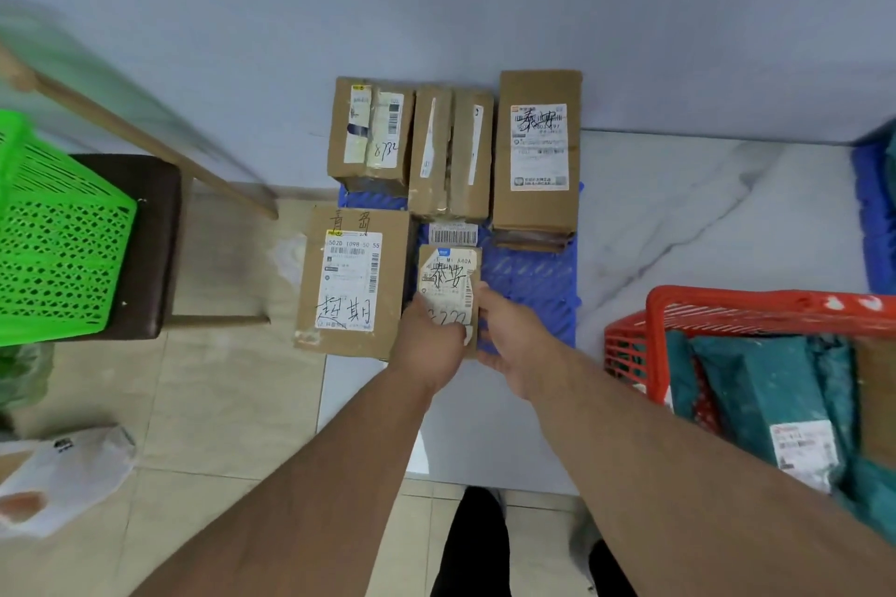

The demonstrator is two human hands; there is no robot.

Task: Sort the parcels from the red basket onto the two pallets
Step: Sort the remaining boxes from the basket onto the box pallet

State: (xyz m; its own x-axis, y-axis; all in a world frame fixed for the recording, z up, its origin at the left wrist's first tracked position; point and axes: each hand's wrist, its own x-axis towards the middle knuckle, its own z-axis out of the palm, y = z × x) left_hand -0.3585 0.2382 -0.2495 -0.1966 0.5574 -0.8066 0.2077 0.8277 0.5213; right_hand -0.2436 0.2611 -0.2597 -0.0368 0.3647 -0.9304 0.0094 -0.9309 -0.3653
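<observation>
Left hand (426,339) and right hand (509,344) both grip one small cardboard parcel (448,279), fingers curled round its near end from either side; label with handwritten characters faces up. Parcel sits over the front part of the blue pallet (528,276), just right of a larger labelled box (351,279); whether it rests on the pallet or is held just above, cannot tell. Three more boxes stand in a row along the pallet's far edge against the wall: left (371,133), middle (451,155), right (538,150). Red basket (727,305) at right on the floor, holding teal mailer bags (756,383). Second blue pallet (872,208) at far right edge. Green basket (53,233) on a dark stool (155,228) at left.
</observation>
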